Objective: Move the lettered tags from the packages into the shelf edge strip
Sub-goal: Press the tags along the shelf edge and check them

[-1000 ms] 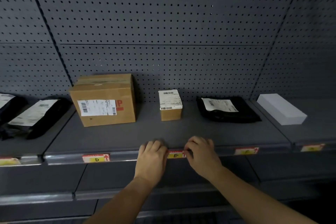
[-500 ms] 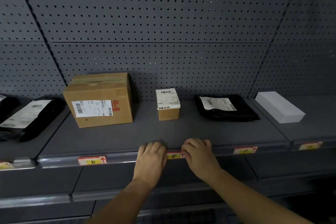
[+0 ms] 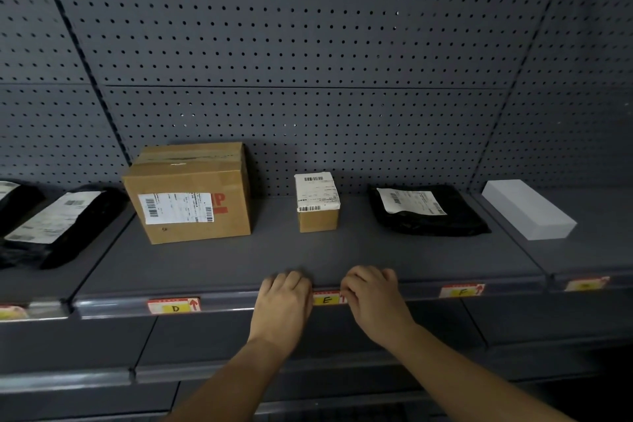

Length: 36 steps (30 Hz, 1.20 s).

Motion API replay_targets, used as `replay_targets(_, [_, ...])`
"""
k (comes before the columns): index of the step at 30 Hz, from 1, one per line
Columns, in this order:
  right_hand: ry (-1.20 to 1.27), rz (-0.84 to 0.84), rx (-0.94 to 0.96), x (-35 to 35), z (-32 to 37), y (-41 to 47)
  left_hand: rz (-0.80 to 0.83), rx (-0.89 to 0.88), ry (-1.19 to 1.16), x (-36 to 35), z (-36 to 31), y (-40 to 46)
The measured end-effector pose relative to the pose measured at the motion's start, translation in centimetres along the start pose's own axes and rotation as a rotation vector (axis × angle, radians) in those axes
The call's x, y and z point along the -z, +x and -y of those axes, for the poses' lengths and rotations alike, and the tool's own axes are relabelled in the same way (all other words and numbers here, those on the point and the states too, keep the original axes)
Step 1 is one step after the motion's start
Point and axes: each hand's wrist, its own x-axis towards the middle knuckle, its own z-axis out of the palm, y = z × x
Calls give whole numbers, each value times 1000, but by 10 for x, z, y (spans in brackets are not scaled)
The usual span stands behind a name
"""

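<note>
Nothing much has moved since a sec ago: both hands sit at the same spot on the strip w/ the E tag between them, only the view has drifted a bit. Left to right now: black bags point(image 3: 58, 223) far left on the next shelf, a partly seen yellow tag point(image 3: 12, 312) below them; then the D tag point(image 3: 174, 306) seated in the edge strip point(image 3: 239, 298), under the big box point(image 3: 191, 192). Left hand point(image 3: 282, 305) lies over the strip w/ fingers curled onto the shelf lip, touching the left end of the E tag point(image 3: 327, 299); whether it's pinching the tag or just pressing, can't tell. Right hand point(image 3: 375, 301) has fingers curled at the tag's right end, prob. pinching or pushing the edge in, covering part of it. Small box point(image 3: 318, 202) sits far behind, above the E. Further right, black pouch point(image 3: 428, 212), F tag point(image 3: 462, 290) in the strip, white box point(image 3: 529, 209) and another tag point(image 3: 586, 284) at the next shelf. Risks, my guess: E tag looks only partly seated, so letting go early could let it spring out and drop to the lower shelf; pushing both ends inward could buckle it; sliding it sideways could leave it off-centre from the small box.
</note>
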Motion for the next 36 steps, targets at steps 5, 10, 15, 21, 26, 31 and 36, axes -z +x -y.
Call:
replay_targets(5, [9,5,-19,1,2,-1,44,-3,-42,9,0,1])
replay_targets(10, [62,2,17,-5,19,9,-1,3,-75,17,19,-14])
replay_targets(15, [115,-11,76,-22,68,26,-29,40,-68,31,64,-38])
replay_targets(21, [136,6,94,-48,146,48,-96,41,-64,50,145,-67])
replay_targets(26, [125,-6,61,-69,202,62,-103,17,-78,58,210,-84])
replay_targets(31, [119,-32,20,-80,236,70,-89,-28,-108,56,246,-96])
replay_targets(36, [103,-23,2,-81,243,71,-81,-32,-122,54,259,-98])
